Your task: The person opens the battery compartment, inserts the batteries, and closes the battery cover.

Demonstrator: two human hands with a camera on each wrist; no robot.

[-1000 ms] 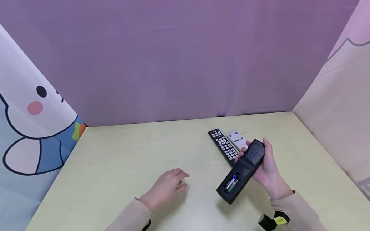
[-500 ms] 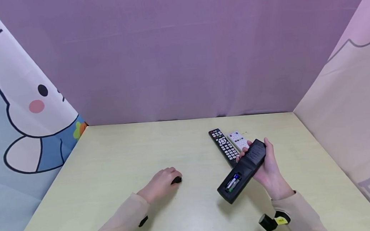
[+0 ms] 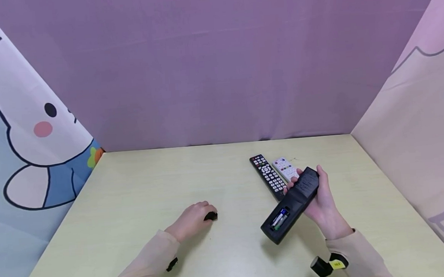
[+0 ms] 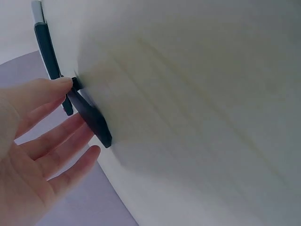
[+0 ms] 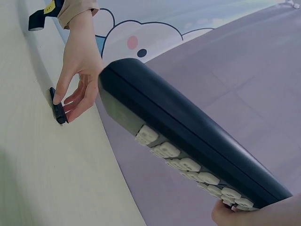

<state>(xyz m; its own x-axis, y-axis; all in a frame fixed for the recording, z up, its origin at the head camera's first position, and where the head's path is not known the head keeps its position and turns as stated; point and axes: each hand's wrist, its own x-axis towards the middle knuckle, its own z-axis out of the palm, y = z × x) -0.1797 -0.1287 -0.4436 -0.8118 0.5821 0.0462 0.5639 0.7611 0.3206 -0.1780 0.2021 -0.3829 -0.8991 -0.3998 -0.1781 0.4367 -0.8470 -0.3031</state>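
Note:
My left hand (image 3: 191, 221) pinches a small black battery cover (image 3: 210, 216) between thumb and fingers, low over the table. In the left wrist view the cover (image 4: 96, 121) stands on edge by the tabletop. My right hand (image 3: 325, 215) grips a black remote control (image 3: 298, 197), back side up and tilted. Its battery compartment (image 3: 279, 219) is uncovered, with batteries (image 3: 279, 221) inside; how many is hard to tell. The right wrist view shows that remote (image 5: 188, 127) from the side, its pale buttons facing the table.
Beyond the right hand lie a black remote with white buttons (image 3: 267, 172) and a white remote (image 3: 285, 168), side by side. The right hand partly hides both. A purple backdrop (image 3: 217, 70) rises at the table's (image 3: 151, 173) back edge, with printed panels at both sides.
My left hand has drawn slightly left and lowered, and its fingers have closed in; the black cover now shows clearly in it. My right hand and the remote have hardly moved.

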